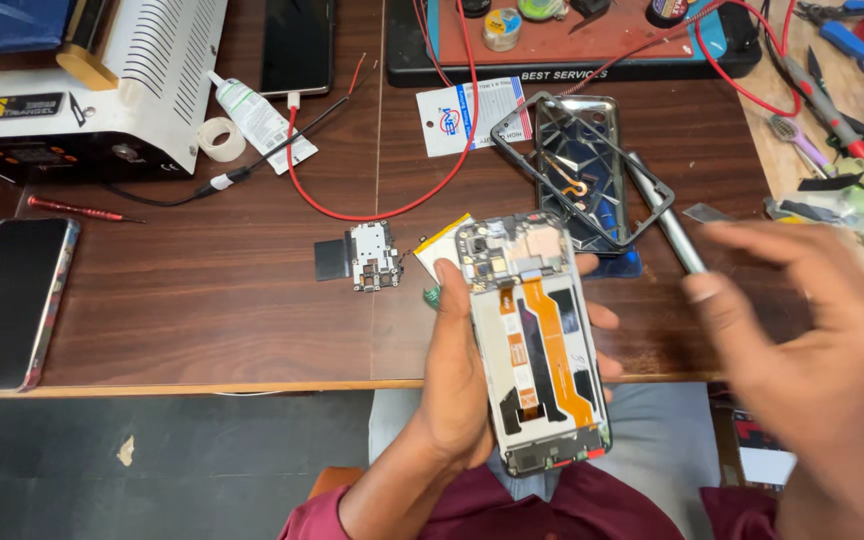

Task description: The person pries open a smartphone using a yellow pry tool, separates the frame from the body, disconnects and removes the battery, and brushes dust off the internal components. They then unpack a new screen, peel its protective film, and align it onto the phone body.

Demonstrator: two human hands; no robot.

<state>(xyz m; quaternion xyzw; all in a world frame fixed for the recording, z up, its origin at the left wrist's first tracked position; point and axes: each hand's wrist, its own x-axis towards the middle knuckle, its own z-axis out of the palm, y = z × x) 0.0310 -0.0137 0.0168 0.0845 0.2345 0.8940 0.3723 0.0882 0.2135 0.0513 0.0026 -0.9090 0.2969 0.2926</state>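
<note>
My left hand [457, 385] grips an opened phone [537, 345] by its edges, back cover off, so the orange flex cables and the circuit board at its top show. My right hand [802, 340] is blurred, to the right of the phone. It holds a slim grey metal tool [664, 215] that points up and left over the table. A removed back cover with a black frame [582, 170] lies just behind the phone. A small loose circuit board [370, 255] lies to the left of the phone.
Another phone [12, 300] lies face up at the table's left edge. A white machine [82, 80], a tape roll [220, 138], a glue tube [252, 112], a red wire [392, 205] and a red screwdriver [77, 209] sit at the back. Pliers and tweezers [822, 95] are at the right.
</note>
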